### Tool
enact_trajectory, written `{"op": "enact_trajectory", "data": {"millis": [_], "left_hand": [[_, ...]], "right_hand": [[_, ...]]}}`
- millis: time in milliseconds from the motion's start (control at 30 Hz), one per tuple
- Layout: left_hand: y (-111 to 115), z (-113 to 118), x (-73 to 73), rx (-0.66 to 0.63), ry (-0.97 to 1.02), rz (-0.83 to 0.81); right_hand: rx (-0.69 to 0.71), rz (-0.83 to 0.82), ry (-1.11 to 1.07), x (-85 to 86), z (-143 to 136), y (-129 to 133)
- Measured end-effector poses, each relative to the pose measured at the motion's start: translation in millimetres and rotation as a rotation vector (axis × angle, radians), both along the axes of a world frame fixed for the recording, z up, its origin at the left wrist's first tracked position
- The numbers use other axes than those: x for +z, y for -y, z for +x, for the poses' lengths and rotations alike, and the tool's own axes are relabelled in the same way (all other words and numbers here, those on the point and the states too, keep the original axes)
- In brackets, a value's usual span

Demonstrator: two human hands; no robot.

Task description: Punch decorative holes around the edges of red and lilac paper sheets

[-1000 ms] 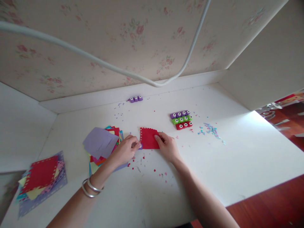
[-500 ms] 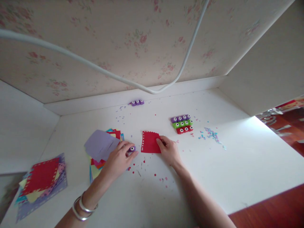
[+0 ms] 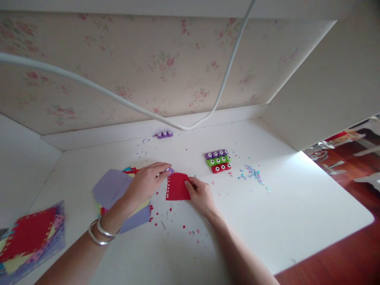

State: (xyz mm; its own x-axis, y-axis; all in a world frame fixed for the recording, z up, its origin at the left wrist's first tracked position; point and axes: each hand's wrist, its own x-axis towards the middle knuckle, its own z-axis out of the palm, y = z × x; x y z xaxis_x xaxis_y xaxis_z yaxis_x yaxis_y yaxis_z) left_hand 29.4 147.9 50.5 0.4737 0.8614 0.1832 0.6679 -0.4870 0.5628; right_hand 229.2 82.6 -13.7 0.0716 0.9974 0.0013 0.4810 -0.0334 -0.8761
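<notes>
Gripping purple punch (image 3: 171, 171) in left hand (image 3: 146, 180) at far-left corner of red sheet (image 3: 177, 188), inward from far edge of surface (image 3: 249, 223); pinching sheet in right hand (image 3: 202, 194). Likely at placement step; next, align, squeeze.

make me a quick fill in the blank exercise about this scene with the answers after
1. The right hand grips a sheet coloured ____.
2. The left hand holds a small punch coloured ____.
3. In the three-row block of punches, the middle row is ____.
4. The number of silver bangles on the left wrist is ____.

Missing words: red; purple; green; two
</notes>
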Motion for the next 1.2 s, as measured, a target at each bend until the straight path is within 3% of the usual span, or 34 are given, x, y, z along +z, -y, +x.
{"op": "enact_trajectory", "data": {"millis": [133,333,467,633,933,1200], "left_hand": [[-34,46,4.1,-0.074,-0.022,-0.003],[-81,121,-14.3,-0.083,-0.159,-0.055],[-105,153,-25.9,-0.073,-0.173,-0.053],[-129,183,-31.1,-0.149,-0.172,-0.061],[-136,238,-40.8,-0.272,-0.138,-0.067],[-137,245,-48.5,-0.271,-0.099,-0.083]], "right_hand": [[0.017,0.017,-0.002,0.7,1,0],[0.024,0.027,0.003,-1.3,2,-3],[0.03,0.032,0.012,-1.4,2,-4],[0.03,0.023,0.016,-1.4,2,-4],[0.035,0.049,-0.023,-5.3,3,-5],[0.03,0.058,-0.038,-5.5,3,-5]]}}
